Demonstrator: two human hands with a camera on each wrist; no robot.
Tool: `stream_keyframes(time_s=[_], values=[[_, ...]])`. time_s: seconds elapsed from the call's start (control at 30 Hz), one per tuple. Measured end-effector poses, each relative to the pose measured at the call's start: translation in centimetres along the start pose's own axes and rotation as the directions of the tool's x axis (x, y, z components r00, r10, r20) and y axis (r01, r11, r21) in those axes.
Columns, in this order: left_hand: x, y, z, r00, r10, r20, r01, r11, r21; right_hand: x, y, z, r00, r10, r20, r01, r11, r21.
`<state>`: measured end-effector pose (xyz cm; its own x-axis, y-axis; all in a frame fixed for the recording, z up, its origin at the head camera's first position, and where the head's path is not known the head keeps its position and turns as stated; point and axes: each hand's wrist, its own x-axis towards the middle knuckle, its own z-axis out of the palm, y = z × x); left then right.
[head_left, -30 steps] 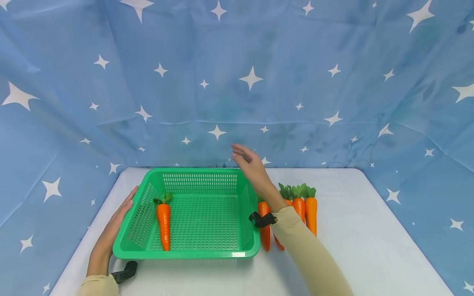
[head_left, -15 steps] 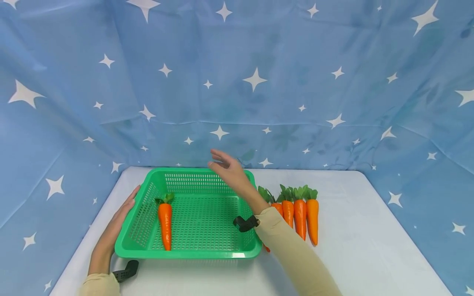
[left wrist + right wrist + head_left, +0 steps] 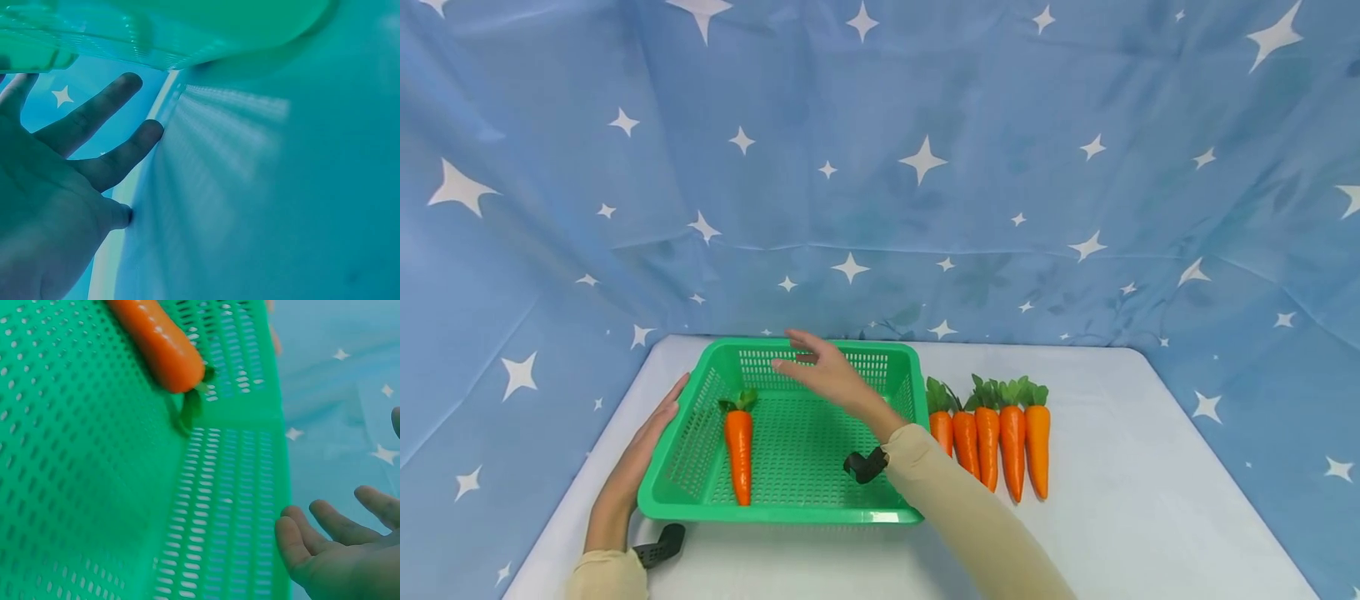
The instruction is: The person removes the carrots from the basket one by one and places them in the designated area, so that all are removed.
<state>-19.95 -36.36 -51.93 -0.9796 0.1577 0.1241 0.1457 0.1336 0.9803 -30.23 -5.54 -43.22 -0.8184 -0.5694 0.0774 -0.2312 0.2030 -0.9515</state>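
A green plastic basket (image 3: pixel 790 514) stands on the white table, with one orange carrot (image 3: pixel 740 457) lying along its left side, leafy top toward the back. My left hand (image 3: pixel 636 450) rests against the basket's left outer wall, fingers stretched; the left wrist view shows those fingers (image 3: pixel 112 162) spread under the basket's edge. Over the back half of the basket hovers my right hand (image 3: pixel 831 372), holding nothing, its fingers loosely extended toward the left. In the right wrist view the right hand (image 3: pixel 344 544) appears beside the basket's rim, with the carrot (image 3: pixel 164 347) further off inside.
Several more carrots (image 3: pixel 1012 450) with green tops lie side by side on the table (image 3: pixel 1120 467), just right of the basket. Black wrist cameras (image 3: pixel 662 546) sit on both wrists. A blue curtain (image 3: pixel 880 208) with white stars hangs behind and around the table.
My right hand has moved left and down, from above the basket's right rim to over its inside, uncovering the carrots at right. My left hand stays at the basket's side.
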Motion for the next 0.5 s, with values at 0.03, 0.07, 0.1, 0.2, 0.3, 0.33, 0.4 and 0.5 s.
stream_keyframes(time_s=[0.03, 0.07, 0.1, 0.2, 0.3, 0.33, 0.4, 0.5], values=[[0.1, 0.1, 0.0, 1.000, 0.005, 0.000, -0.005, 1.000, 0.003, 0.1, 0.0, 0.3, 1.000, 0.003, 0.006, -0.003, 1.000, -0.010], [0.2, 0.1, 0.0, 1.000, 0.008, -0.001, -0.008, 1.000, 0.007, 0.3, 0.0, 0.5, 1.000, 0.006, 0.014, -0.006, 1.000, -0.018], [0.3, 0.2, 0.0, 1.000, 0.008, -0.002, -0.008, 1.000, 0.009, 0.5, 0.1, 0.8, 1.000, 0.009, 0.020, -0.008, 1.000, -0.028], [0.6, 0.4, 0.0, 1.000, 0.006, -0.006, -0.006, 1.000, 0.012, 0.9, 0.1, 1.7, 0.999, 0.023, 0.040, -0.021, 0.998, -0.055], [0.5, 0.4, 0.1, 1.000, -0.005, -0.006, 0.005, 1.000, 0.018, 1.0, 0.2, 2.8, 0.997, 0.038, 0.061, -0.033, 0.996, -0.080], [0.4, 0.4, 0.1, 1.000, -0.009, -0.007, 0.009, 1.000, 0.023, 1.0, 0.2, 3.2, 0.997, 0.045, 0.068, -0.039, 0.995, -0.090], [0.1, 0.4, 0.0, 1.000, -0.015, -0.009, 0.015, 0.999, 0.029, 1.0, 0.3, 4.1, 0.995, 0.058, 0.083, -0.049, 0.993, -0.105], [-0.4, 0.5, -0.2, 1.000, -0.021, -0.015, 0.021, 0.999, 0.028, 1.0, 0.4, 5.3, 0.992, 0.081, 0.097, -0.070, 0.991, -0.112]])
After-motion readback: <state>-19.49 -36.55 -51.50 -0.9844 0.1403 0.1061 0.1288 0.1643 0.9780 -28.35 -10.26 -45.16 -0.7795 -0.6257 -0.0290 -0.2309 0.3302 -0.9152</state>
